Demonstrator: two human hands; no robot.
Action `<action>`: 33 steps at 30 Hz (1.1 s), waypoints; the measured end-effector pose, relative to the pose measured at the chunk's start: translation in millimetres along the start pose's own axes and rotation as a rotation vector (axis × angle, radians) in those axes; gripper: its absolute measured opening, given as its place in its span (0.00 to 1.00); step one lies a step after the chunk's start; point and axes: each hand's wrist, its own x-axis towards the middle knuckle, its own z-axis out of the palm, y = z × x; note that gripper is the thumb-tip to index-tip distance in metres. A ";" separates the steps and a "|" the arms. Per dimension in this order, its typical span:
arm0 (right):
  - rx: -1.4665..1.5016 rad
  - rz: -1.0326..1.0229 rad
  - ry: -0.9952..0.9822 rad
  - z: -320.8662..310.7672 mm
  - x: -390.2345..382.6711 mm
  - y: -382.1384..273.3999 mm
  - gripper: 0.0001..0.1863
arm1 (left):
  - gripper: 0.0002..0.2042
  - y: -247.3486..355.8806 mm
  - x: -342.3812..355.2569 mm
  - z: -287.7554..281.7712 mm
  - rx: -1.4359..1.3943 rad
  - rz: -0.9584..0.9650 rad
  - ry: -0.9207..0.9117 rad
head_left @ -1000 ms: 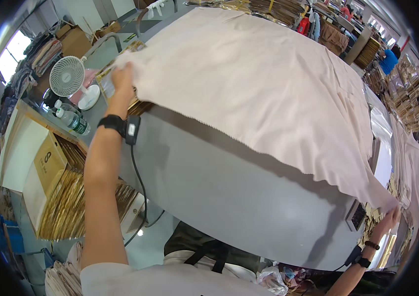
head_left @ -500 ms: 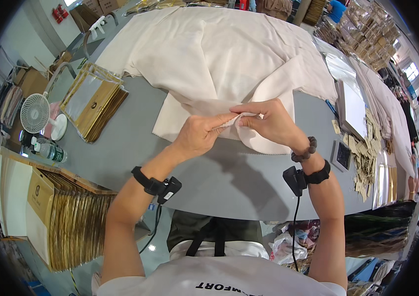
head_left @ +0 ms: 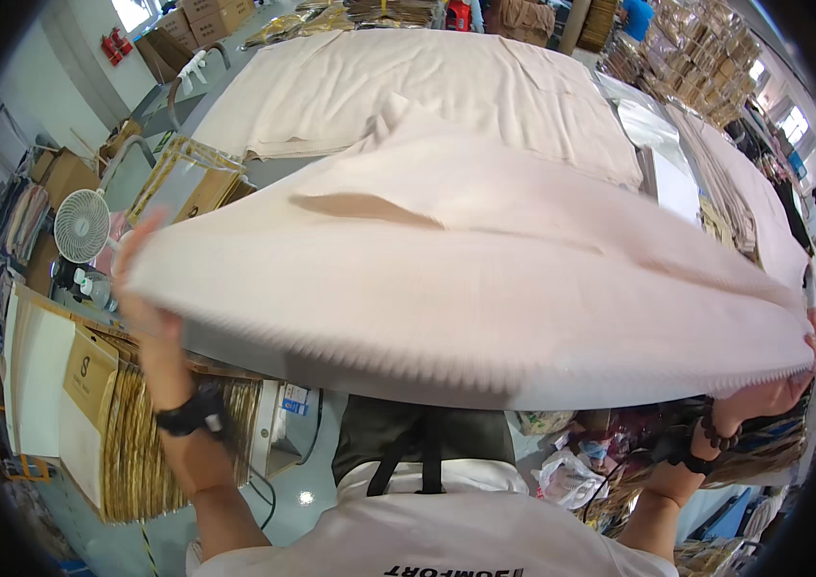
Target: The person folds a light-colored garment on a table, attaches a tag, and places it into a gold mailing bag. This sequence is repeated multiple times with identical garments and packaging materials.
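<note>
A large cream cloth [head_left: 485, 279] with a serrated edge is spread wide in the air over the table, blurred by motion. My left hand [head_left: 145, 298] grips its near left corner, the fingers smeared and partly behind the fabric. At the far right my right hand [head_left: 764, 396] is closed on the other near corner, low by the table's edge. The near edge sags in a curve between my hands, and a fold gapes open near the cloth's left middle. Behind it, more cream fabric [head_left: 331, 82] lies flat on the far part of the table.
Left of the cloth are a stack of brown packages [head_left: 191, 188], a white fan [head_left: 83, 226] and a plastic bottle [head_left: 95, 288]. An open box of upright brown packages [head_left: 148, 433] stands at lower left. White sheets [head_left: 674, 188] lie to the right.
My hands were close together at the fabric's near edge; now they are far apart. The cream cloth has been lifted from the pile and stretched out sideways toward me.
</note>
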 end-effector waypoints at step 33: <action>0.055 0.768 -1.371 -102.1 -120.7 -4.6 0.17 | 0.12 38.9 -116.6 -81.3 0.931 -0.607 -0.830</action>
